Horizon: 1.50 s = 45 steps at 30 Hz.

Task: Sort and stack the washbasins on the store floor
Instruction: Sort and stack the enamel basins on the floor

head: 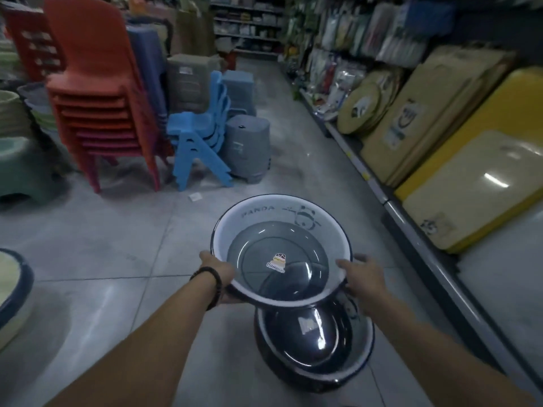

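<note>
Washbasin (235,233) up in the air in front of us, white inside with a dark rim, tipped a little toward us. Our left hand (219,270) grips its left rim, thumb over the edge and fingers underneath; our right hand (363,277) holds the right rim the same way. A dark beaded bracelet (210,284) sits on our left wrist.

On the far inner wall we read "PANDA" (258,212), with a panda drawing (305,217) beside it. A small sticker (277,262) on the bottom reads something like "Bamboo" — the last letters are too small for us to be sure.

Just below the washbasin, a stack of dark basins (311,356) rests tilted on the tiled floor (117,245); the label (307,323) inside the top one is blurred.

Further out on the left stand stacked red chairs (100,113), small blue chairs (199,133) and a grey stool (246,145), with a scrap of paper (194,197) on the floor before them. A cream basin (11,289) with a dark rim shows at the left edge. Along the right runs a low shelf (382,186) holding leaning yellow boards (470,183) — their printing is unreadable to us.
</note>
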Motion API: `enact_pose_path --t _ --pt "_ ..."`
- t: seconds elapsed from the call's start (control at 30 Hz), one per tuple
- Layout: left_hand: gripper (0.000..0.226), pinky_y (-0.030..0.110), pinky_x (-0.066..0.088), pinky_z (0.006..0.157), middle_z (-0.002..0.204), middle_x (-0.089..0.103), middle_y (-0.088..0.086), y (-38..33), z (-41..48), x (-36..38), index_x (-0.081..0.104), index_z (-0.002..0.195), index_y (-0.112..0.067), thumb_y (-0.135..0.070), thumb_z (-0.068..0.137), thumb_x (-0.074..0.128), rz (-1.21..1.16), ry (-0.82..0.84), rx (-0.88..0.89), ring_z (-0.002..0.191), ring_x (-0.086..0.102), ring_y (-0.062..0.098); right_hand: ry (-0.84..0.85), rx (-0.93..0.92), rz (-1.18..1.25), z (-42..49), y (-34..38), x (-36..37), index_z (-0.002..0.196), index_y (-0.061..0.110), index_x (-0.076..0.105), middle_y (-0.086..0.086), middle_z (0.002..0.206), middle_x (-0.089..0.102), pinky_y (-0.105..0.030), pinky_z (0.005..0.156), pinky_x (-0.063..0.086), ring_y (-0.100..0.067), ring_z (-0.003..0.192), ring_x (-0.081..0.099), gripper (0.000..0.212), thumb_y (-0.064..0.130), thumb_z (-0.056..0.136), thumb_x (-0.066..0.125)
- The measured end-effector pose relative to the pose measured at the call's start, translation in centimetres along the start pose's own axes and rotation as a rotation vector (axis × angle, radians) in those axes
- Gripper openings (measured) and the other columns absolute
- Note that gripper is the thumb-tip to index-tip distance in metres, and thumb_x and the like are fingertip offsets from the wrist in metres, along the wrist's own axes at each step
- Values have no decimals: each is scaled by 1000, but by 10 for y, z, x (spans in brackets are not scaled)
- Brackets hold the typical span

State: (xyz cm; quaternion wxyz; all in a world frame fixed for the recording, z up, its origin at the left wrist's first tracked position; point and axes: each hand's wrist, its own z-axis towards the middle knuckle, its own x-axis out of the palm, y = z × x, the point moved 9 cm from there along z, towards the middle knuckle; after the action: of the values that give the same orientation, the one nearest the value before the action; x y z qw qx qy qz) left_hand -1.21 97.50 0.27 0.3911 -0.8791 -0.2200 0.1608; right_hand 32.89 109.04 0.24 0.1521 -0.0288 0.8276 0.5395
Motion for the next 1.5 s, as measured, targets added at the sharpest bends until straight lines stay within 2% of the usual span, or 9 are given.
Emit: enact_pose_path --t 0.17,0.4,0.73,0.83,1.03,1.1,1.2,1.37,1.5 --pt "41 54 61 59 111 54 17 -11 -11 43 33 125 -27 -1 99 52 236 138 108 82 65 38 49 -53 -181 36 -2 -72 134 20 60 -15 108 73 -41 63 64 -35 88 76 44 14 93 77" --pt "55 54 64 76 115 61 15 13 29 78 40 137 -19 -1 92 66 329 10 139 94 68 37 -34 100 -204 70 -66 -90 116 13 68 -17 100 73 -59 70 66 -41 85 74 29 8 89 77" --pt "48 58 60 88 115 56 20 78 81 119 37 129 -15 -8 87 60 694 -69 -60 101 62 42 36 220 -448 91 -135 -84 118 11 59 -19 108 67 -56 73 67 -41 91 71 18 13 100 56" --pt "52 58 60 87 121 54 24 83 91 113 37 132 -11 -8 87 62 763 -119 -104 102 60 42 114 258 -440 102 -152 -64 123 7 61 -20 109 69 -58 83 65 -41 95 72 31 17 96 53" --pt "55 44 60 54 115 67 24 103 97 121 45 144 0 -9 93 63 968 20 -259 79 68 32 74 334 -495 110 -164 -51 139 0 51 -24 125 64 -49 94 61 -41 105 67 48 22 96 55" --pt "65 31 62 68 111 71 11 110 98 125 49 143 -1 -19 87 77 1090 81 -288 77 66 19 83 373 -477 113 -171 -45 151 0 36 -26 138 57 -49 99 57 -43 115 63 62 21 97 57" --pt "78 36 55 102 138 63 12 118 106 135 39 150 0 -25 85 75 1164 173 -281 115 66 25 123 456 -428 118 -183 -38 160 0 13 -28 149 48 -49 108 51 -44 128 56 76 19 100 55" --pt "55 50 60 92 131 61 25 113 103 137 43 146 4 -16 97 57 1054 222 -311 109 67 39 269 534 -594 109 -175 -33 166 0 -4 -22 169 26 -46 128 28 -38 152 36 86 27 107 53" --pt "47 50 62 89 121 61 20 92 95 110 50 140 -3 -21 97 55 1040 206 -223 106 67 34 137 405 -831 116 -157 -33 156 3 30 -27 155 41 -51 116 44 -43 137 48 83 31 87 66"
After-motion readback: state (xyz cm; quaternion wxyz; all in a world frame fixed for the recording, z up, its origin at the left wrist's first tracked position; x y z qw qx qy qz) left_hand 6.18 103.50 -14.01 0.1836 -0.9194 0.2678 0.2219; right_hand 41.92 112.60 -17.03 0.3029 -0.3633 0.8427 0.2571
